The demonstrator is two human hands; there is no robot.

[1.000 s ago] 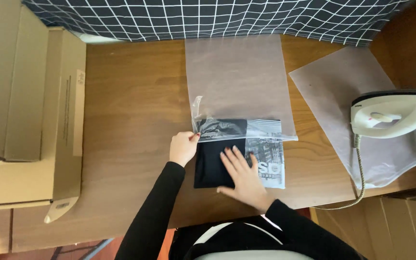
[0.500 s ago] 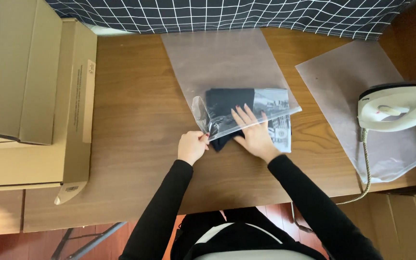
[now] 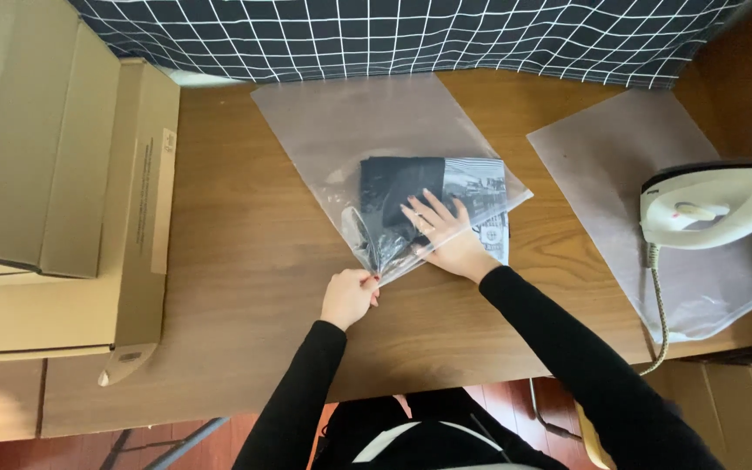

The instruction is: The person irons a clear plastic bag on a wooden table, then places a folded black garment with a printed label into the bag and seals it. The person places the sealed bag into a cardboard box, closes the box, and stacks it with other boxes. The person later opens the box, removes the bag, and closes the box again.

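A large clear plastic bag (image 3: 350, 122) lies on the wooden table (image 3: 245, 261). A folded black garment (image 3: 389, 187) with a grey printed panel (image 3: 480, 187) sits partly inside the bag's open mouth. My left hand (image 3: 350, 296) pinches the bag's lower edge near the opening and lifts it. My right hand (image 3: 441, 235) lies flat, fingers spread, on the garment at the bag's mouth.
Stacked cardboard boxes (image 3: 45, 174) fill the left side. A second frosted plastic bag (image 3: 646, 183) lies at the right with a white clothes iron (image 3: 715, 204) resting on it, cord (image 3: 659, 305) hanging over the table edge. A black grid-pattern cloth (image 3: 411, 35) hangs behind.
The garment has slid further up into the bag, pushed by my right hand. My left hand has moved down and right, holding the bag's edge open.
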